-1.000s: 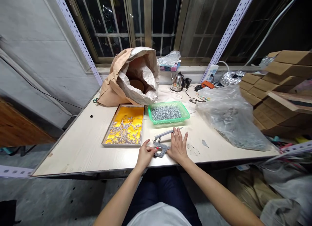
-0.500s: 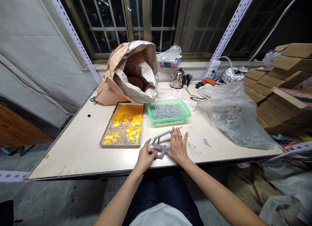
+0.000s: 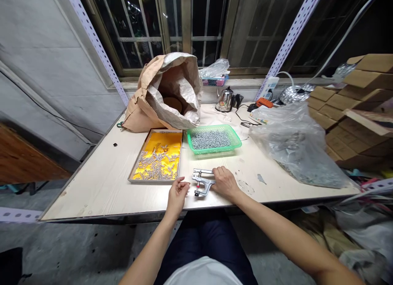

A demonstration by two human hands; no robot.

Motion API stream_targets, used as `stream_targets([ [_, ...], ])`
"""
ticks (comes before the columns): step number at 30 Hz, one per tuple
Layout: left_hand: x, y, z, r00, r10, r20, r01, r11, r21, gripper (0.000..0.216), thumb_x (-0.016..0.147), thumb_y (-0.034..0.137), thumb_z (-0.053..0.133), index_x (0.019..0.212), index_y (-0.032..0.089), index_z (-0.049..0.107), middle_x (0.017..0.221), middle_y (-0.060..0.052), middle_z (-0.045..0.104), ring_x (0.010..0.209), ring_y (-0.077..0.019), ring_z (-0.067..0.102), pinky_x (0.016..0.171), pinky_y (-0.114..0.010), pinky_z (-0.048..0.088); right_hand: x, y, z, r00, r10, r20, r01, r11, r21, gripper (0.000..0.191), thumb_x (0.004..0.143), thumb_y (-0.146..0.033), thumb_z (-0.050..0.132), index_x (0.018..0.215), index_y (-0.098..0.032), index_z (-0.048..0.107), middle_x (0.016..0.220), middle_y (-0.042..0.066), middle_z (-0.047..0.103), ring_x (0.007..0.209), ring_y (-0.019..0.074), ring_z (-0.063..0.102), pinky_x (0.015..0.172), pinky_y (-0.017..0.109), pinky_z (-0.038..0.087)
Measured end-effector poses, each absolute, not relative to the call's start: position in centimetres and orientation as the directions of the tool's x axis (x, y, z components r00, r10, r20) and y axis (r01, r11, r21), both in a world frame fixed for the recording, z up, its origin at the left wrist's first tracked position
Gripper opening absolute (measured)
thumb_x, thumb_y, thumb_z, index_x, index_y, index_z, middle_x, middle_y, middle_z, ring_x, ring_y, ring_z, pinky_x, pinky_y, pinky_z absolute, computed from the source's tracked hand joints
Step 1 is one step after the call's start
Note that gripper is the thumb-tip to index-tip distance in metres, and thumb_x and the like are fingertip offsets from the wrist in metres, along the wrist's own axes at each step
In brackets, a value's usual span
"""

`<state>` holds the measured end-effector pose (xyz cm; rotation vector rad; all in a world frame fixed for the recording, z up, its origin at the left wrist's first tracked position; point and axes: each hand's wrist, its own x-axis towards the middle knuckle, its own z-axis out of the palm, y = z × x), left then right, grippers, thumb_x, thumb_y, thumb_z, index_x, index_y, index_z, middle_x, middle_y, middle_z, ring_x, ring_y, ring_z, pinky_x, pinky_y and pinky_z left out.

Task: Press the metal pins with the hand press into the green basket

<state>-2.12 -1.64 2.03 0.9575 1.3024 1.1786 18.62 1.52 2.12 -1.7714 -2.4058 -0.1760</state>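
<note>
My right hand (image 3: 226,182) is wrapped round the handles of grey metal snap pliers (image 3: 204,186), which are squeezed together above the table's front part. Their jaw end, with a red ring and a black tip, points left. My left hand (image 3: 178,195) is just left of the jaw, apart from it, fingers curled and pressed together; anything in them is too small to make out. Left of the pliers lies a shallow tray (image 3: 131,177) with a yellow sheet and many small metal pieces. Behind the pliers is a green basket (image 3: 215,150) of small metal pins.
A large paper sack (image 3: 144,109) stands open behind the tray. At the back are a kettle (image 3: 224,100) and an orange object (image 3: 264,102). A clear plastic bag (image 3: 294,150) lies on the right, beside stacked cardboard boxes (image 3: 353,121). A grey scrap (image 3: 261,179) is right of my hand.
The plier handles, spread before, are now squeezed together by my right hand. My left hand has drawn away from the jaw to the left.
</note>
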Motion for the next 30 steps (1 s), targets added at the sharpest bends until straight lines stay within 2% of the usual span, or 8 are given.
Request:
stream_targets([
  [6,-1.4,-1.5,2.4,0.009,0.945,-0.327,-0.026,0.327,0.945,0.045,0.064,0.054,0.062,0.073,0.01,0.063,0.062,-0.006,0.063,0.051,-0.0112,0.053,0.049,-0.022,0.038,17.9,2.6,2.1,-0.371,0.925,0.078,0.928,0.371,0.02,0.013,0.075,-0.027,0.054,0.077,-0.015,0.06,0.07,0.009,0.063,0.065,0.0197,0.054,0.059,0.028,0.034],
  [10,-0.6,-1.2,3.0,0.13,0.866,-0.483,-0.054,0.493,0.868,0.04,0.059,0.049,0.063,0.064,0.009,0.064,0.052,-0.005,0.06,0.043,-0.0094,0.048,0.043,-0.021,0.031,17.4,2.6,3.4,-0.354,0.923,0.148,0.935,0.355,0.022,0.029,0.078,-0.037,0.053,0.094,-0.014,0.058,0.087,0.011,0.063,0.083,0.0243,0.054,0.071,0.032,0.037],
  [15,-0.2,-1.1,3.9,0.101,0.9,-0.424,0.067,0.419,0.905,0.023,0.053,0.032,0.068,0.048,0.011,0.061,0.038,0.003,0.045,0.037,-0.0054,0.035,0.041,-0.021,0.026,17.5,1.6,4.2,-0.299,0.92,0.254,0.95,0.311,-0.01,0.031,0.079,-0.042,0.052,0.089,-0.014,0.059,0.106,0.015,0.057,0.1,0.0267,0.047,0.09,0.038,0.034],
  [19,0.0,-1.3,3.9,0.074,0.927,-0.367,0.077,0.361,0.929,0.019,0.053,0.03,0.067,0.05,0.011,0.064,0.044,0.0,0.054,0.043,-0.0076,0.041,0.045,-0.021,0.029,18.0,0.2,2.9,-0.162,0.922,0.353,0.971,0.213,-0.11,0.042,0.074,-0.038,0.056,0.105,-0.009,0.058,0.118,0.018,0.052,0.114,0.0293,0.041,0.107,0.045,0.02],
  [24,1.3,1.7,5.6,-0.002,0.981,-0.196,0.182,0.194,0.964,0.018,0.06,0.028,0.063,0.051,0.012,0.064,0.047,-0.001,0.057,0.05,-0.0115,0.049,0.052,-0.023,0.036,19.1,-0.9,1.3,-0.08,0.941,0.329,0.979,0.137,-0.153,0.045,0.072,-0.034,0.055,0.107,-0.006,0.056,0.129,0.021,0.045,0.125,0.0318,0.033,0.111,0.05,0.009],
  [26,2.4,4.6,7.5,-0.003,0.997,-0.081,0.175,0.08,0.981,0.023,0.065,0.033,0.062,0.061,0.011,0.067,0.059,-0.005,0.064,0.058,-0.0139,0.055,0.057,-0.024,0.041,19.4,-1.0,0.9,-0.076,0.946,0.315,0.978,0.132,-0.162,0.047,0.071,-0.034,0.056,0.108,-0.007,0.056,0.131,0.021,0.044,0.126,0.0321,0.032,0.111,0.051,0.01],
  [28,2.9,7.8,9.7,0.031,0.997,0.07,0.128,-0.073,0.989,0.032,0.072,0.038,0.06,0.087,0.011,0.069,0.088,-0.009,0.069,0.073,-0.0164,0.061,0.064,-0.025,0.046,19.4,-1.1,0.7,-0.061,0.951,0.303,0.979,0.117,-0.169,0.049,0.07,-0.033,0.056,0.11,-0.006,0.055,0.131,0.02,0.044,0.126,0.0324,0.033,0.111,0.051,0.011],
  [30,2.0,10.4,11.3,0.01,0.98,0.199,0.259,-0.195,0.946,0.038,0.074,0.035,0.06,0.105,0.012,0.065,0.106,-0.012,0.066,0.085,-0.0177,0.062,0.074,-0.027,0.047,19.4,-1.2,0.4,-0.045,0.954,0.298,0.98,0.101,-0.172,0.049,0.069,-0.033,0.056,0.111,-0.006,0.055,0.132,0.02,0.044,0.126,0.0329,0.033,0.111,0.051,0.012],
])
